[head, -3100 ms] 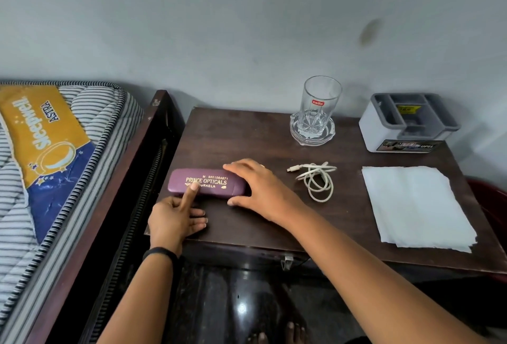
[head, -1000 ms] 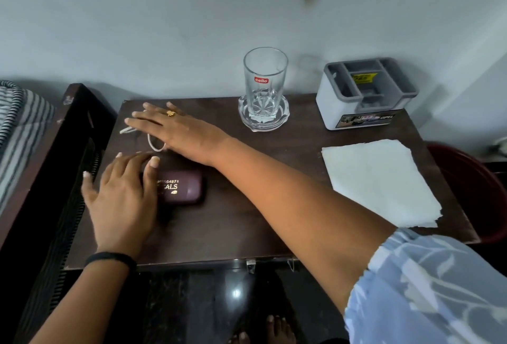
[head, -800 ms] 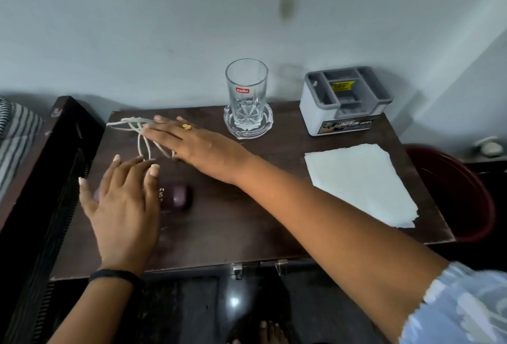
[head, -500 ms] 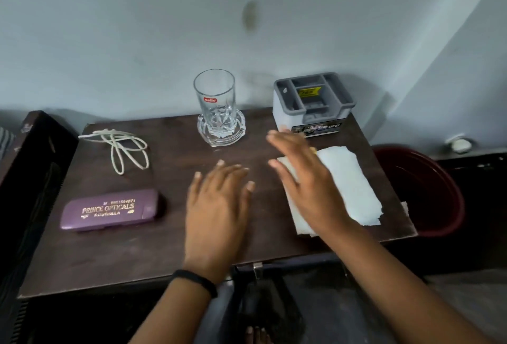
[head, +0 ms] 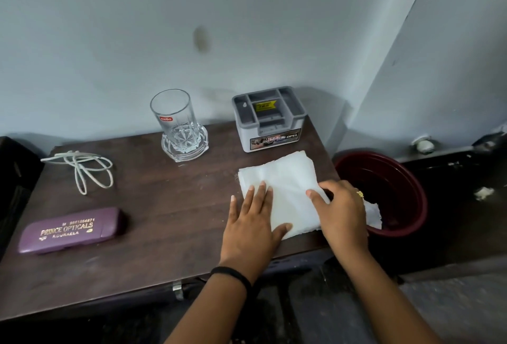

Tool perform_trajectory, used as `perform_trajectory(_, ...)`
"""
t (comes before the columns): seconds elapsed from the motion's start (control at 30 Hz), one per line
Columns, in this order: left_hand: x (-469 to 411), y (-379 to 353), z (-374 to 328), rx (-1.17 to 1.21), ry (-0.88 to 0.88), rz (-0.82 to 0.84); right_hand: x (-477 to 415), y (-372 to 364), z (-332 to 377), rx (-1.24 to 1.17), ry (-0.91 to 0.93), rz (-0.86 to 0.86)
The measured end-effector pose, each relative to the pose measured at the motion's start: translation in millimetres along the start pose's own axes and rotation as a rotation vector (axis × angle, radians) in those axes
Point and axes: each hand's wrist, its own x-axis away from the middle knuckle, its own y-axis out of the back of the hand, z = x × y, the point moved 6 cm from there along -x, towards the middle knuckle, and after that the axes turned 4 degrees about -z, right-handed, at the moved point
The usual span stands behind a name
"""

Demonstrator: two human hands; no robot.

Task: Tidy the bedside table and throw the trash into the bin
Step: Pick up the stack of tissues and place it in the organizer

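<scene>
Left hand (head: pixel 255 223) lies flat, fingers straight, on the tissue (head: pixel 285 176); right hand (head: pixel 343 212) hides its right edge, grip unclear.

The bedside table (head: pixel 164 206) was dark wood, matt and faintly scuffed. The paper napkin (head: pixel 285 179) looked soft and rough-edged. The tumbler (head: pixel 172 116) was clear, glossy cut glass; the organiser (head: pixel 270 135) matt grey plastic; the spectacle case (head: pixel 68 230) smooth; the bin (head: pixel 411 179) smooth maroon plastic.

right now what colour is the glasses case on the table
Purple, with gold lettering; the glasses case shows clearly in the head view.
</scene>
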Motion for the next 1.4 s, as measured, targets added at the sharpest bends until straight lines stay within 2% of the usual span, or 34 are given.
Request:
perform_trajectory(0.13, -0.3, -0.2, -1.0, -0.014, 0.006, -0.004, 6.8, 9.7, 7.4, -0.012, 0.127, -0.123)
perform_trajectory(0.23, -0.9, -0.4, -1.2, -0.017, 0.009, -0.001, 8.8, 10.3, 12.1, -0.081, 0.182, -0.139)
perform_trajectory(0.33, -0.8, -2.0, -0.5, -0.009, 0.01, -0.006, 8.6, 5.9, 11.7, -0.169, 0.109, -0.075)
perform_trajectory(0.47, 0.1, -3.1, 0.1, -0.001, 0.009, -0.025, 0.7, -7.8, 2.1, -0.121, -0.12, 0.128)
perform_trajectory(0.53, 0.7, -2.8, 0.0, -0.005, 0.007, -0.026, -2.2, -11.4, 0.6, -0.119, -0.175, 0.196)
perform_trajectory(0.9, 1.4, -3.4, 0.6, 0.001, 0.019, -0.031, 11.7, 1.2, 28.6, -0.081, 0.051, 0.205)
perform_trajectory(1.03, 1.8, -4.6, 1.0, 0.0, 0.017, -0.024, 6.3, -6.6, 31.0, -0.143, -0.032, 0.296)
perform_trajectory(1.2, 1.4, -6.2, 2.5, 0.003, 0.017, -0.019, -10.3, -11.7, 25.4, 0.012, -0.116, 0.367)
perform_trajectory(1.4, 2.2, -7.3, 2.3, -0.012, 0.017, -0.015, -17.7, -17.4, 14.9, -0.191, -0.268, 0.467)
